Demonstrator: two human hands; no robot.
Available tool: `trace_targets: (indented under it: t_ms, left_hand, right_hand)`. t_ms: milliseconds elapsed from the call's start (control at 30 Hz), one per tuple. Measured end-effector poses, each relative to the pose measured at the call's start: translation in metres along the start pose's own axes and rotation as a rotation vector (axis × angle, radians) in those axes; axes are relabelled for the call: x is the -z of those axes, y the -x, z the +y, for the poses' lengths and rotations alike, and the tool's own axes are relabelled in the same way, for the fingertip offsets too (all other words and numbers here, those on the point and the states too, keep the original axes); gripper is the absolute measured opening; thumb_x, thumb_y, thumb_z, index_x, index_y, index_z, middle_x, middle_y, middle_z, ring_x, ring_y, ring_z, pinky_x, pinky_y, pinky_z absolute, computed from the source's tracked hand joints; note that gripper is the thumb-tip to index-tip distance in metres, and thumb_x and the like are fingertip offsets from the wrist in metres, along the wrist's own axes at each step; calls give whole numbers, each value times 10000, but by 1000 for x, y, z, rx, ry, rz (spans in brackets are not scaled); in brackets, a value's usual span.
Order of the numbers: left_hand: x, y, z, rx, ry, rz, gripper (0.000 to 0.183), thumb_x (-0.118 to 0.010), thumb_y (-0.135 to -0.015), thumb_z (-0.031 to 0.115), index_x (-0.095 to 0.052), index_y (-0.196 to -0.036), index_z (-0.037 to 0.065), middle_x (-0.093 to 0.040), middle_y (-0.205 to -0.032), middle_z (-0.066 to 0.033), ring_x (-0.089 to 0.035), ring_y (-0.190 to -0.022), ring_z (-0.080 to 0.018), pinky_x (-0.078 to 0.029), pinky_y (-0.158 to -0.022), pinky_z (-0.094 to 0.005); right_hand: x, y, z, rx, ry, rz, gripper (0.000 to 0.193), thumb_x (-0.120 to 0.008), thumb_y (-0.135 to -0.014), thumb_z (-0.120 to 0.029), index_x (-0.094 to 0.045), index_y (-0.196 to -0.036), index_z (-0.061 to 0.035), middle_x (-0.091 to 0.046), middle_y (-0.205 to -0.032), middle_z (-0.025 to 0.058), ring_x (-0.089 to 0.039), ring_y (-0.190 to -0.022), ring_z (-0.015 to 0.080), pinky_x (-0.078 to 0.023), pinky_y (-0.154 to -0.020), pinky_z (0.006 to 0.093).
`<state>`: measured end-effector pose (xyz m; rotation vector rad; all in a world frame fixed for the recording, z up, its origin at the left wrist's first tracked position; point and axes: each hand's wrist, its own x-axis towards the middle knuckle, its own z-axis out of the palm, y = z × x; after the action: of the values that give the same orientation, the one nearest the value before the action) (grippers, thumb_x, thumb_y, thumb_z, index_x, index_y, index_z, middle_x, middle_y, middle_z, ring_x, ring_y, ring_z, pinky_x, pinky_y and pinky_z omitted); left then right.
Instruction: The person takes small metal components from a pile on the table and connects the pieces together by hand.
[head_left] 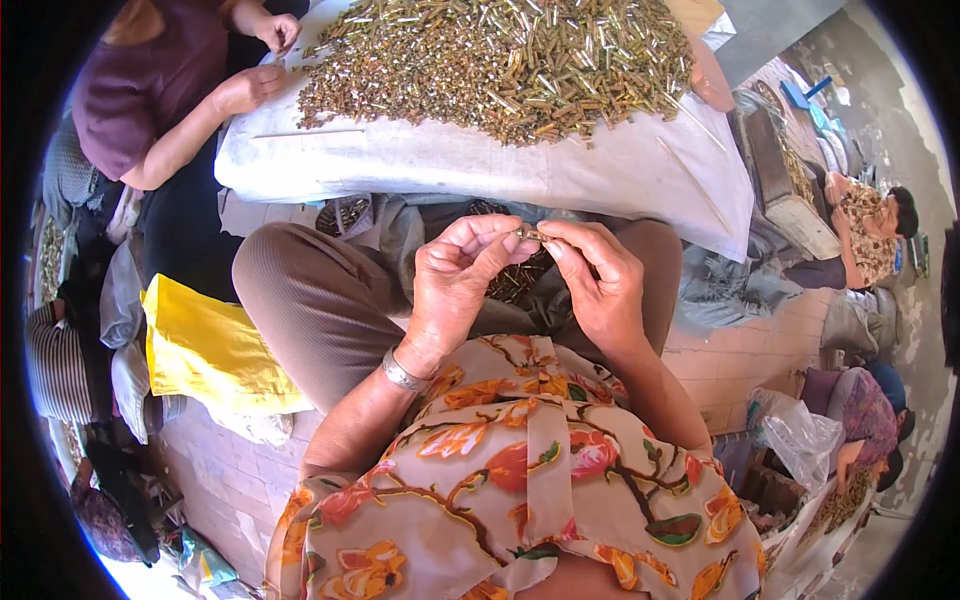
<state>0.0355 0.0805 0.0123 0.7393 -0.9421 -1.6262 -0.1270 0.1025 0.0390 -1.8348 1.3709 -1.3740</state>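
Note:
A small brassy metal part (531,235), short and rod-like, is held between my two hands above my lap; its exact kind is too small to tell. My left hand (452,278), with a metal band (403,371) at its wrist, pinches one end between thumb and fingertips. The other end is in the pinch of my right hand (603,282). Below them, partly hidden by my hands, is a container of similar metal pieces (515,281). Straight ahead, a large heap of small metal parts (490,65), some short and some long, lies on a white-covered table (480,165).
At the far left a person in a dark red top (135,95) handles pieces at the heap's edge. A yellow sack (205,340) lies left of my knee. Grey plastic bags (730,285) and a wooden box (795,205) stand to the right, with other people (870,225) beyond.

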Motion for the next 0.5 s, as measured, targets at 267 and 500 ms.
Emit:
trace_targets:
  t_ms: [267, 500]
  left_hand:
    - [-3, 2, -3, -73, -80, -9, 158, -575, -910, -2, -611, -1058, -42, -665, -986, -84, -649, -912, -140, -529, -842, -260]
    - [12, -2, 6, 3, -236, -186, 181, -614, -880, -1, -611, -1058, -29, -669, -983, -106, -657, -889, -168, -533, -824, -282]
  right_hand:
    - [-2, 2, 5, 97, 35, 17, 193, -619, -853, 17, -656, -1038, -23, -662, -928, 126, -648, -767, 194, -513, -663, 272]
    - [16, -4, 15, 56, -71, -128, 174, -613, -865, 8, -662, -1031, -4, -676, -902, 104, -645, -788, 161, -504, -661, 240]
